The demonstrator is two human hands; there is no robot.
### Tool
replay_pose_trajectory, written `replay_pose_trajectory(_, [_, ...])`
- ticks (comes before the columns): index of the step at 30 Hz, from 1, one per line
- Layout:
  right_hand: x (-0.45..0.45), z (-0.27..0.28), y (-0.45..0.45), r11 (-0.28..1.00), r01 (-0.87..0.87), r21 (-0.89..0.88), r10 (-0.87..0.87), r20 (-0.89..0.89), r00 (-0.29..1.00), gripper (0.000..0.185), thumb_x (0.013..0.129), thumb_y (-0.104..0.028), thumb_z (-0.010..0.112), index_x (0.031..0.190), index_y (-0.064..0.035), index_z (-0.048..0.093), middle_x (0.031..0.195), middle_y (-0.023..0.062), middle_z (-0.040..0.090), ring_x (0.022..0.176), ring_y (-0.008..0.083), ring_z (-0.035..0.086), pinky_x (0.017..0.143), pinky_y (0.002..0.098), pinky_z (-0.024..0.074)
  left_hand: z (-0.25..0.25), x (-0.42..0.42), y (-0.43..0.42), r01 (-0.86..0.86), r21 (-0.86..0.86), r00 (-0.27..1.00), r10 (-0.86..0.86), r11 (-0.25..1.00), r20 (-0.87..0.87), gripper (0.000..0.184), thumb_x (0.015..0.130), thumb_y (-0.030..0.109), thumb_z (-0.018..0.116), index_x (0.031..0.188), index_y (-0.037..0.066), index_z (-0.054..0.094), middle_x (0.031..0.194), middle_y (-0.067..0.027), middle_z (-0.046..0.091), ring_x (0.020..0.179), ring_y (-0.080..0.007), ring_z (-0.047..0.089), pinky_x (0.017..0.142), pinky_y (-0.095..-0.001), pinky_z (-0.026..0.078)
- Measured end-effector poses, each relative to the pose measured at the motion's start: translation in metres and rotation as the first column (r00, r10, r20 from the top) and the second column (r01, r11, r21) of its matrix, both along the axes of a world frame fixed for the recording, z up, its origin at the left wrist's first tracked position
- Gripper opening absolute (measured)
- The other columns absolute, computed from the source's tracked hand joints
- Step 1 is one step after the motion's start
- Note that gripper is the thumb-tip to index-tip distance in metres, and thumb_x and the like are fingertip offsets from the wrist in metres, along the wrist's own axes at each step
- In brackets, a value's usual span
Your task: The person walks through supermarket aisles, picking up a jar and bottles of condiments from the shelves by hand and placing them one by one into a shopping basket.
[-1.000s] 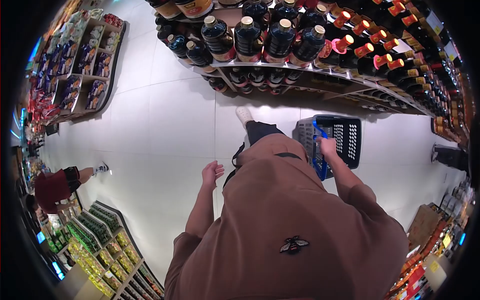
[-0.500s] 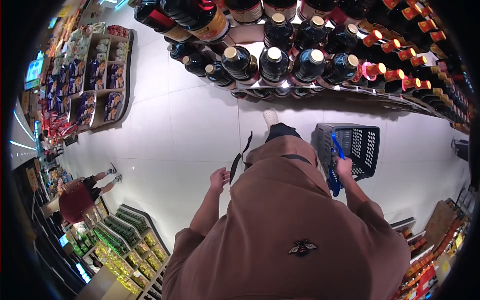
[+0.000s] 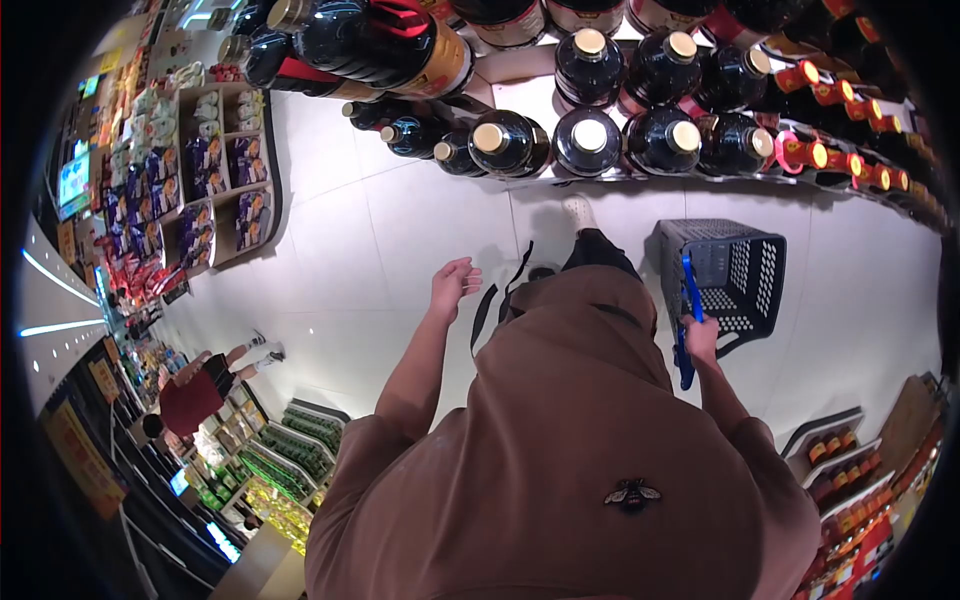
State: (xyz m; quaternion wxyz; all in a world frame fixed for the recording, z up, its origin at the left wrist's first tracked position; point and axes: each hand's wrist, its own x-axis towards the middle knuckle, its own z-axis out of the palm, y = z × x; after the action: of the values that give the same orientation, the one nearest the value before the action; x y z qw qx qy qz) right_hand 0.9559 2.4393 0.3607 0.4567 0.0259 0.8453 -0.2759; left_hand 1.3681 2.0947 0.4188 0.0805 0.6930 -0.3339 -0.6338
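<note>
My right hand (image 3: 701,336) is wrapped round the blue handle (image 3: 690,285) of a dark grey shopping basket (image 3: 684,238). The basket hangs at my right side with its perforated inside facing right, and nothing shows in the part I can see. My left hand (image 3: 457,288) is held out in front of me over the floor, fingers apart and holding nothing. Ahead of both hands stands a shelf of dark bottles with cream caps (image 3: 587,140). The left hand touches none of them.
Red-capped bottles (image 3: 845,160) continue along the shelf to the right. At left is a display rack of packaged goods (image 3: 225,165). Behind it, a person in a dark red top (image 3: 190,393) stands near shelves of green and yellow goods (image 3: 285,450). More stocked shelves (image 3: 835,450) stand at lower right.
My left hand has risen from beside my waist and moved forward, away from my body. The bottle shelf appears nearer. The right hand still grips the basket handle.
</note>
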Motion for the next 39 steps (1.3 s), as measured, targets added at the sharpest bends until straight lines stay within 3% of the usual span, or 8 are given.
replay_pose_trajectory(9, [0.043, -0.009, -0.015, 0.998, 0.014, -0.062, -0.017, -0.042, 0.999, 0.019, 0.079, -0.013, 0.067, 0.066, -0.0076, 0.054, 0.055, 0.0001, 0.05, 0.04, 0.0105, 0.044, 0.038, 0.0301, 0.0321, -0.021, 0.079, 0.006, -0.016, 0.084, 1.0, 0.015, 0.996, 0.017, 0.034, 0.1, 0.017, 0.051, 0.129, 0.001, 0.055, 0.103, -0.0124, 0.07, 0.086, -0.0209, 0.068, 0.077, -0.0333, 0.056])
replay_pose_trajectory(10, [0.048, -0.001, -0.021, 0.998, 0.057, -0.03, -0.058, -0.018, 0.998, 0.018, 0.076, -0.015, 0.067, 0.064, -0.0031, 0.059, 0.055, 0.0023, 0.053, 0.045, 0.0138, 0.049, 0.045, 0.0331, 0.0377, -0.023, 0.092, 0.007, -0.009, 0.086, 1.0, 0.007, 0.996, 0.018, 0.034, 0.1, 0.018, 0.051, 0.129, 0.001, 0.055, 0.103, -0.0123, 0.069, 0.086, -0.0209, 0.068, 0.077, -0.0334, 0.056])
replay_pose_trajectory(17, [0.095, 0.024, -0.047, 0.995, 0.03, -0.097, -0.041, -0.116, 0.992, 0.02, 0.078, -0.019, 0.066, 0.069, -0.0019, 0.061, 0.053, 0.0061, 0.054, 0.039, 0.0168, 0.051, 0.041, 0.0342, 0.038, -0.044, 0.206, -0.004, 0.003, 0.036, 0.999, -0.001, 0.999, -0.04, 0.033, 0.098, 0.017, 0.052, 0.127, 0.0, 0.057, 0.106, -0.0155, 0.069, 0.087, -0.0238, 0.069, 0.077, -0.036, 0.058])
replay_pose_trajectory(21, [0.113, -0.01, -0.033, 0.992, -0.122, 0.021, 0.12, -0.394, 0.911, 0.024, 0.077, -0.023, 0.069, 0.082, 0.0005, 0.066, 0.071, 0.0143, 0.067, 0.067, 0.0278, 0.067, 0.069, 0.0396, 0.0526, -0.06, 0.261, -0.003, 0.003, 0.06, 0.999, -0.001, 0.998, -0.038, 0.037, 0.099, 0.023, 0.055, 0.128, 0.001, 0.056, 0.106, -0.0154, 0.069, 0.09, -0.0249, 0.068, 0.081, -0.0373, 0.058])
replay_pose_trajectory(22, [0.127, 0.02, -0.043, 0.983, -0.147, 0.107, 0.177, -0.387, 0.905, 0.034, 0.077, -0.024, 0.07, 0.101, 0.0, 0.068, 0.09, 0.0172, 0.071, 0.088, 0.0325, 0.069, 0.087, 0.0405, 0.0511, -0.062, 0.269, -0.002, -0.008, 0.056, 0.999, 0.01, 0.998, -0.037, 0.034, 0.098, 0.018, 0.053, 0.127, 0.0, 0.057, 0.105, -0.0159, 0.07, 0.087, -0.0253, 0.069, 0.076, -0.0364, 0.058])
replay_pose_trajectory(26, [0.169, 0.054, -0.04, 0.992, -0.096, 0.083, 0.126, -0.562, 0.818, 0.055, 0.075, -0.02, 0.071, 0.125, 0.0009, 0.062, 0.108, 0.0198, 0.07, 0.1, 0.0332, 0.068, 0.092, 0.0396, 0.0505, -0.077, 0.284, 0.002, 0.06, 0.071, 0.994, -0.053, 0.996, -0.093, 0.033, 0.097, 0.017, 0.054, 0.125, 0.001, 0.058, 0.103, -0.0155, 0.07, 0.084, -0.0245, 0.07, 0.075, -0.0356, 0.058])
replay_pose_trajectory(30, [0.189, 0.06, -0.029, 0.997, -0.073, 0.003, 0.062, -0.572, 0.818, 0.056, 0.073, -0.015, 0.072, 0.123, 0.0059, 0.061, 0.11, 0.0227, 0.069, 0.102, 0.0366, 0.067, 0.094, 0.0411, 0.0503, -0.076, 0.266, -0.01, 0.144, -0.027, 0.976, -0.147, 0.989, -0.163, 0.032, 0.097, 0.017, 0.056, 0.124, 0.0, 0.059, 0.101, -0.0146, 0.071, 0.082, -0.0223, 0.069, 0.074, -0.0337, 0.058])
replay_pose_trajectory(39, [0.186, 0.061, -0.035, 0.998, -0.008, -0.069, -0.043, -0.708, 0.705, 0.061, 0.079, -0.017, 0.072, 0.134, 0.0021, 0.055, 0.129, 0.023, 0.06, 0.121, 0.0349, 0.058, 0.106, 0.0387, 0.0438, 0.026, 0.118, -0.072, 0.388, -0.478, 0.81, -0.539, 0.788, -0.23, 0.04, 0.093, 0.015, 0.066, 0.128, -0.002, 0.059, 0.099, -0.0101, 0.071, 0.085, -0.0164, 0.069, 0.076, -0.0294, 0.056])
